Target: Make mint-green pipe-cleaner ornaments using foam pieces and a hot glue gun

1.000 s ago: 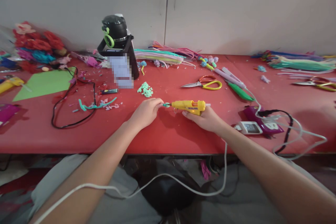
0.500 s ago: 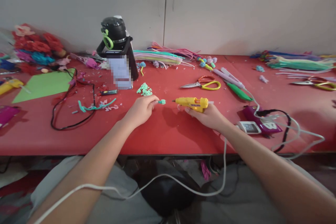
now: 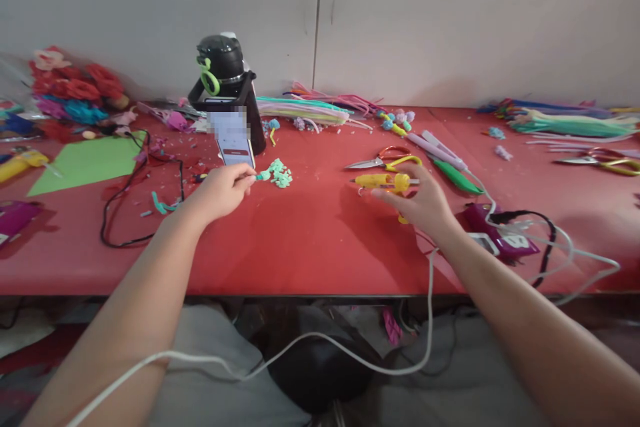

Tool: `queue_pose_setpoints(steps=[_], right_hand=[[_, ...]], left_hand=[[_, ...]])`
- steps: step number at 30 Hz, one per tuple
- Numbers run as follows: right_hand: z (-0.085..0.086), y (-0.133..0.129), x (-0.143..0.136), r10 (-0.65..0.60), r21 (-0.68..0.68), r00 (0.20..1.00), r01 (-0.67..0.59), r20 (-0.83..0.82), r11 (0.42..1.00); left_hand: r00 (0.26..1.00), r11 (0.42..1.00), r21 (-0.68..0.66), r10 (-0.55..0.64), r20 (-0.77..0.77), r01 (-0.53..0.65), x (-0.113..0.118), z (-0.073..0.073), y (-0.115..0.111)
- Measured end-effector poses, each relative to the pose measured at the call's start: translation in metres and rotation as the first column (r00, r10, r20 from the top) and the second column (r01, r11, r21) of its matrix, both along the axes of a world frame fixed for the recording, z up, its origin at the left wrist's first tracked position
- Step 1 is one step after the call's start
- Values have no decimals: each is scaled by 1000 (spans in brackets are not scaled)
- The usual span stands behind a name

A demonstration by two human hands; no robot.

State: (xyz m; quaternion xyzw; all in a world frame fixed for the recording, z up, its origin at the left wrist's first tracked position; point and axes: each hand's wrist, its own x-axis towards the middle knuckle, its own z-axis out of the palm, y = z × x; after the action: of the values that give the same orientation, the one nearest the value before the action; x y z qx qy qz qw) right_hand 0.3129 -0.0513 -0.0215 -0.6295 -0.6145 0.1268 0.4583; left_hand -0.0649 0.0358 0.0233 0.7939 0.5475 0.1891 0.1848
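Note:
My left hand is closed, pinching a short green fuzzy stem between thumb and fingertips. The stem's tip meets the edge of a small pile of cut mint-green pieces on the table. Over on the right, my right hand is around the back of a yellow hot glue gun, its thumb stretched along the near side. The gun's nozzle points left, just in front of scissors with red and yellow handles. My fingers partly hide the gun's grip.
A black bottle stands behind the pile, a phone leaning on it. Pipe cleaners lie along the wall. A white cable hangs over the edge of the red table. At right are a purple box and more scissors.
My left hand has moved left and away from me, bringing the stem to the green pile. My right hand has shifted right with the glue gun, its grip looking looser.

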Motion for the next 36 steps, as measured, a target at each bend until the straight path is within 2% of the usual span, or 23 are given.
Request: queue_pose_setpoints(steps=[1,3,5,6,9,11,15,18,23,27,32,36], right_hand=[[5,-3,-2,-80,145,997,76,21,986],[18,-10,-11,-177,397,983,142,51,907],[30,-13,-27,-102,474,988,34,120,880],[34,-11,-37,-20,455,985,-60,169,888],[35,14,-72,306,222,924,-355,228,908],[27,43,-97,400,81,896,-421,192,903],[8,100,-137,349,-90,934,-342,76,935],[-2,118,-155,351,-96,934,-344,64,934],[-16,115,-156,431,-91,870,-422,238,902],[-24,115,-146,422,-123,863,-404,276,906],[-25,116,-144,437,-94,851,-429,291,898],[-24,113,-149,447,-166,820,-415,358,894]], left_hand=[[1000,1000,-25,4,-8,-4,-3,1,0],[1000,996,-84,-7,-25,5,-7,2,1],[997,990,-136,-55,-56,47,-10,4,0],[993,983,-165,-92,-75,78,-11,5,0],[972,948,-276,-201,-123,161,-12,8,-2],[964,925,-337,-232,-128,178,-13,9,-4],[955,903,-371,-273,-114,214,-16,11,-6],[950,890,-398,-290,-115,223,-16,14,-9],[948,877,-427,-295,-122,218,-10,15,-12],[940,872,-424,-321,-117,245,-8,11,-12],[932,875,-407,-339,-128,262,-8,8,-11],[935,879,-403,-331,-128,256,-7,9,-11]])
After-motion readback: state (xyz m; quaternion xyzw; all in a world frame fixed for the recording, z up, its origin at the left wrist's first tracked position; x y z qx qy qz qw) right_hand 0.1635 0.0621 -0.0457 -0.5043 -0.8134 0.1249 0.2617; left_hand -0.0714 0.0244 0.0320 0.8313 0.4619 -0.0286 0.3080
